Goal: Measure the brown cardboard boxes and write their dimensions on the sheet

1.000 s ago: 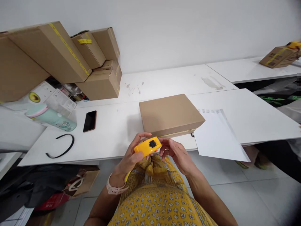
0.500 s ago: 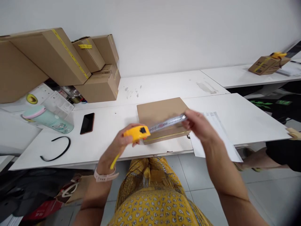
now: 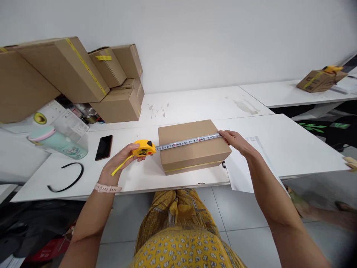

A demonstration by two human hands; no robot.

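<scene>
A closed cardboard box [image 3: 192, 152] lies on the white table near its front edge. My left hand [image 3: 125, 154] is closed round the yellow case of a tape measure [image 3: 143, 148], just left of the box. From the case the metal blade [image 3: 186, 142] runs out across the box's top, its numbers facing up. My right hand [image 3: 234, 140] pinches the blade's end at the box's right edge. A yellow wrist strap [image 3: 122, 165] hangs from the case over my left hand.
Stacked cardboard boxes [image 3: 115, 106] stand at the back left. A phone [image 3: 104, 147], a mint bottle [image 3: 60, 142] and a black headband [image 3: 79, 173] lie on the left. Paper sheets [image 3: 241, 173] overhang the front edge at right. Another box [image 3: 315, 81] sits far right.
My left hand has moved left with the case, drawing out more blade. The blade has come down across the box top, and my right hand is now at the box's right edge.
</scene>
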